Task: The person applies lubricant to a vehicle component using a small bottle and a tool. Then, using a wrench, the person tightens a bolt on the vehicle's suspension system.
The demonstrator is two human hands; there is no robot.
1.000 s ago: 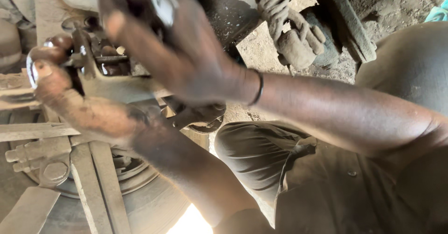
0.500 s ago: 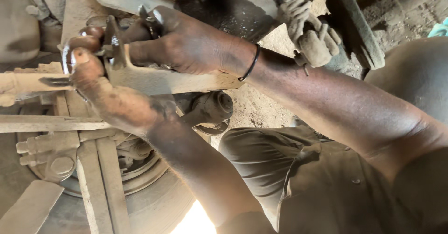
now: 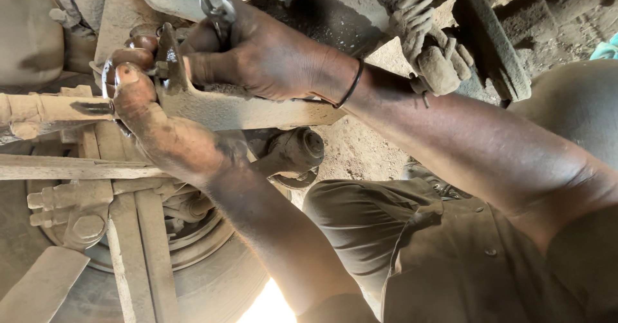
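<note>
Right hand (image 3: 270,56): fingers closed round a shiny wrench (image 3: 219,10), up against the dirty metal bracket (image 3: 238,107).
Left hand (image 3: 161,126): fingers curled over the bracket's end, gripping there.
Nearby: coil spring (image 3: 415,14) upper right; wheel (image 3: 193,278) below.

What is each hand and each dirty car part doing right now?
left hand: greasy, fingers curled onto the bracket end.
right hand: closed around a wrench.
wrench: held, shiny jaw end poking out above the fist.
metal bracket: dusty, lying flat under both hands.
coil spring: dusty, untouched.
wheel: mounted, standing below the hands.
</note>
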